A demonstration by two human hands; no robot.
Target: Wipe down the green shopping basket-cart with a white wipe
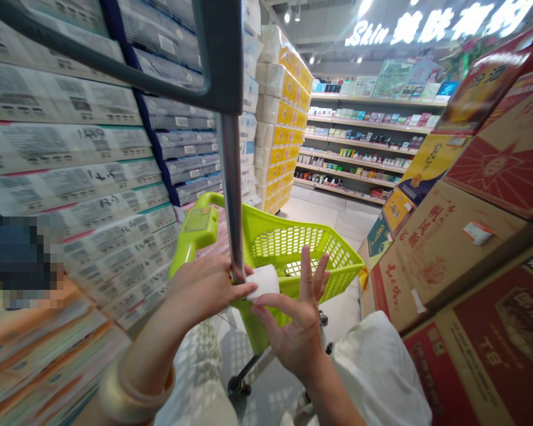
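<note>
My left hand [204, 290] is closed around the lower end of a grey metal pole [231, 195] that hangs from a flat grey plate overhead. My right hand [299, 322] pinches a small white roll of paper [263, 281] between thumb and forefinger, right beside the pole; its other fingers are spread upward. Both hands are over the near rim of a lime-green shopping cart [293, 248], whose basket looks empty.
Stacked tissue packs [93, 195] fill the left side. Cardboard cartons [462, 248] are piled on the right. A tiled aisle [328, 216] leads to shelves of goods [359, 148] at the back. A white bag or cloth [377, 373] lies at lower right.
</note>
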